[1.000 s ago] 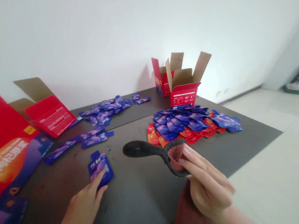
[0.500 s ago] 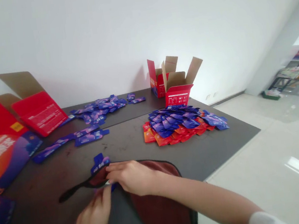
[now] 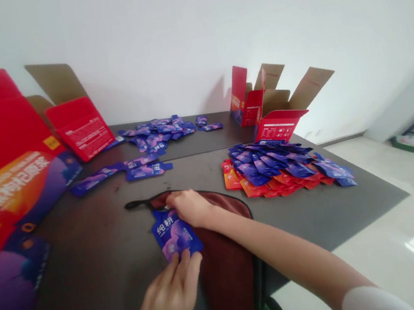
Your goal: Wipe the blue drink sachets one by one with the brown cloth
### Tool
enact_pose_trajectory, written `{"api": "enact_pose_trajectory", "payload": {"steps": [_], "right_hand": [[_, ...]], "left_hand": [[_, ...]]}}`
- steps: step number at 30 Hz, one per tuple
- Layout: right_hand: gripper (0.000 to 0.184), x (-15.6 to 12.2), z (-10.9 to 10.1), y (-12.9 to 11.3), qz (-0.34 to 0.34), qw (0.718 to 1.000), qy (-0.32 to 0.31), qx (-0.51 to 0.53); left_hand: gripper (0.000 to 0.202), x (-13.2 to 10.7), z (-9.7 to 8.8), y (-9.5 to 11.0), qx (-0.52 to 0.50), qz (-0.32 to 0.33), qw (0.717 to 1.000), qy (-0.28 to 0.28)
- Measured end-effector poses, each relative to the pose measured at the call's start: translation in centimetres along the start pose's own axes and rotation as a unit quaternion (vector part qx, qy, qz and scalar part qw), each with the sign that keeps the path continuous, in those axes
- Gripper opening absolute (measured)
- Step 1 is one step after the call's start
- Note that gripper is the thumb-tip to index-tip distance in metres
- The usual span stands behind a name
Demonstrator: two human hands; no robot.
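Pouch heap (image 3: 274, 167) right of the cloth (image 3: 228, 274); carton (image 3: 278, 126) behind heap; box (image 3: 4, 151) far left.

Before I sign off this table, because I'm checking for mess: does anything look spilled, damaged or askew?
No spill or damage shows. The blue pouches at the back lie jumbled at different angles, unlike the layered mixed pile on the right; that looks untidy rather than wrong.
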State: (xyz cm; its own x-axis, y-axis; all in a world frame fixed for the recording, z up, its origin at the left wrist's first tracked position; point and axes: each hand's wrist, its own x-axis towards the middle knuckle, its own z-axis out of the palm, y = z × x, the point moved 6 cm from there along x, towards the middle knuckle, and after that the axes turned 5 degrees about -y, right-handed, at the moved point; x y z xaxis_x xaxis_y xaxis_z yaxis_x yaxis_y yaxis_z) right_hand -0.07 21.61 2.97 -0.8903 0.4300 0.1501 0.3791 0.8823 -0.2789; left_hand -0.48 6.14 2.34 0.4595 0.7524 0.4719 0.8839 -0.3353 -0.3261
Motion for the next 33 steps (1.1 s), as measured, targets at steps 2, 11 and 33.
{"api": "enact_pose_trajectory", "payload": {"steps": [2,11,33], "right_hand": [[0.011,0.1,-1.3,-0.2,0.018,0.999,0.027,0.007],[0.018,-7.5,-2.2,-7.1,-0.152,0.988,0.009,-0.002],[0.022,-3.3,-3.7,-2.6,-0.025,0.998,0.059,-0.011]], "left_hand": [[0.035,0.0,-0.5,-0.4,-0.026,-0.032,0.999,0.014],[0.029,-1.9,-0.6,0.5,-0.036,-0.042,0.998,0.013],[0.044,-1.0,-0.9,-0.1,0.001,0.040,0.999,-0.018]]}}
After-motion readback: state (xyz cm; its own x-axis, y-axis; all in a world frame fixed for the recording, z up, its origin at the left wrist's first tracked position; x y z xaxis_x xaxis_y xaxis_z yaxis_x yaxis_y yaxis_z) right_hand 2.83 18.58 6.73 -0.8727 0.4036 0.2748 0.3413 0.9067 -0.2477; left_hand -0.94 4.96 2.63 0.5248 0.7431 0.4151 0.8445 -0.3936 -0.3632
